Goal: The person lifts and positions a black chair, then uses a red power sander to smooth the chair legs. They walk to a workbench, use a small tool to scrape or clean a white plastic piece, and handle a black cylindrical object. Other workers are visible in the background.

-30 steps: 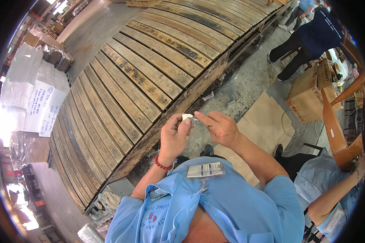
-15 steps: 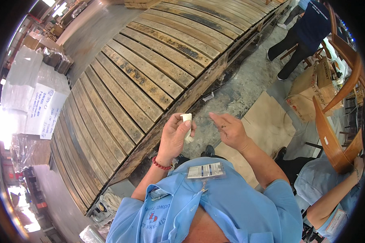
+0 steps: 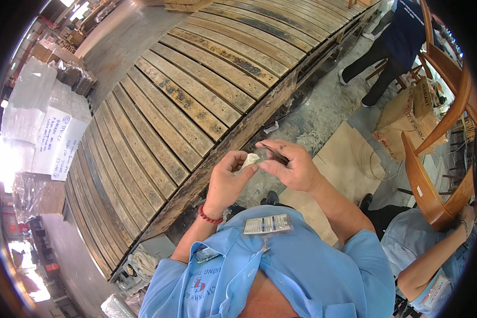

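Wore a light blue collared shirt (image 3: 323, 265), with a flat rectangular badge in clear plastic (image 3: 268, 224) lying on the chest, and a red beaded bracelet (image 3: 209, 218) around the left wrist. Pinched a small white roll-shaped piece (image 3: 253, 158) in the left hand (image 3: 226, 179), with one pale end exposed. Grasped a thin dark narrow tool (image 3: 276, 153) in the right hand (image 3: 297, 167), just beside the white piece; could not tell the exact kind of tool. Had the two hands close together beyond the chest; could not tell whether touching. Had a black shoe (image 3: 272, 197) on the grey floor (image 3: 314, 114) below, near a flat tan sheet (image 3: 344, 159). Faced a long platform of weathered brown wooden slats (image 3: 185, 100) running diagonally. Had a co-worker in a light blue shirt (image 3: 408, 238) at the right, with one hand at a curved brown wooden chair frame (image 3: 428, 193). Farther off, had a brown cardboard box (image 3: 405, 124), a stack wrapped in clear plastic (image 3: 47, 106) at the left, and a person in a navy shirt and black trousers (image 3: 405, 34).
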{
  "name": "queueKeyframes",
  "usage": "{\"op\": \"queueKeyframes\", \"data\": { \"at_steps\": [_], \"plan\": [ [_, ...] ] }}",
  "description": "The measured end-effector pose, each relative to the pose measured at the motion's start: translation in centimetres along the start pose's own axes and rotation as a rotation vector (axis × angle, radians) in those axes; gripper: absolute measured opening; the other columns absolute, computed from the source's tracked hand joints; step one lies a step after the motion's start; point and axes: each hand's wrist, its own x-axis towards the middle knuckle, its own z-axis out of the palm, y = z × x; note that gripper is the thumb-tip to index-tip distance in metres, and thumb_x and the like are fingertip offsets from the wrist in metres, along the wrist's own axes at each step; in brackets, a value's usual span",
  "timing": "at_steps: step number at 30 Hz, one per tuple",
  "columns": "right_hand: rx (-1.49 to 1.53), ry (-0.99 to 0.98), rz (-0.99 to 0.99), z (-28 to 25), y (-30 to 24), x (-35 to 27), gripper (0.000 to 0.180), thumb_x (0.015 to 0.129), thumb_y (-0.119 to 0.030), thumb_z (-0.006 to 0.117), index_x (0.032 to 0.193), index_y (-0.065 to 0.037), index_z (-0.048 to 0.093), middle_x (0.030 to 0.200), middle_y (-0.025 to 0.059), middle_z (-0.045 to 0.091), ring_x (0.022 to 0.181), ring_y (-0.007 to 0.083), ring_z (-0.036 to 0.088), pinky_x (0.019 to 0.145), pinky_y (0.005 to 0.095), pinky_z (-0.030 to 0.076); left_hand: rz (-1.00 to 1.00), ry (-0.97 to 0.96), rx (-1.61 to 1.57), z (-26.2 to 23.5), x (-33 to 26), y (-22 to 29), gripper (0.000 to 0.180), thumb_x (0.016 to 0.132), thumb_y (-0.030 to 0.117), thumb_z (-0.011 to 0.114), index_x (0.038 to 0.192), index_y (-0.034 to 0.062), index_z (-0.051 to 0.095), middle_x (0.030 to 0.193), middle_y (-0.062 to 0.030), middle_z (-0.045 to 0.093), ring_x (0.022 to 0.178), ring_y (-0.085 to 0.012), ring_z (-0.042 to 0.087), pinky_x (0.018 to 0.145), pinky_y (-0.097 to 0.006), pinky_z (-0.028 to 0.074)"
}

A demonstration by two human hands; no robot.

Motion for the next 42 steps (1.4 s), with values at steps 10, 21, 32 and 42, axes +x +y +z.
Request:
{"op": "queueKeyframes", "data": {
  "at_steps": [10,21,32,42],
  "plan": [
    [-0.084,-0.171,-0.032,1.5,-0.9,1.1,0.017,0.088,-0.009,0.072,0.102,0.0,0.07,0.089,0.0089,0.066,0.075,0.0212,0.063,0.065,0.0319,0.049,0.087,-0.015,0.297,-1.2,-1.9,1.7,0.031,0.084,0.013,0.077,0.11,0.0009,0.066,0.1,-0.0137,0.072,0.094,-0.022,0.07,0.084,-0.033,0.054],
    [-0.02,-0.244,0.254,2.8,-0.6,1.4,0.018,0.093,-0.017,0.063,0.096,0.001,0.066,0.078,0.0156,0.066,0.071,0.0271,0.063,0.068,0.0381,0.05,0.257,-0.101,0.508,-2.7,-2.9,1.5,0.028,0.08,0.013,0.079,0.105,0.0033,0.069,0.093,-0.0113,0.071,0.084,-0.029,0.067,0.077,-0.037,0.051],
    [0.083,-0.302,0.347,3.6,0.7,0.5,0.019,0.095,-0.02,0.063,0.094,0.0,0.065,0.07,0.0082,0.06,0.066,0.0161,0.053,0.063,0.0346,0.045,0.359,-0.15,0.527,-4.0,-3.1,0.6,0.025,0.08,0.014,0.077,0.102,0.0041,0.07,0.094,-0.0128,0.071,0.087,-0.0334,0.067,0.077,-0.04,0.051],
    [0.126,-0.131,0.39,4.2,-0.6,-1.5,0.026,0.1,-0.02,0.058,0.116,-0.001,0.066,0.079,0.0016,0.061,0.072,0.0092,0.053,0.069,0.027,0.046,0.346,-0.033,0.658,-4.3,-3.2,0.1,0.027,0.079,0.013,0.076,0.103,0.0032,0.068,0.094,-0.0157,0.07,0.087,-0.035,0.066,0.077,-0.041,0.052]
  ]
}}
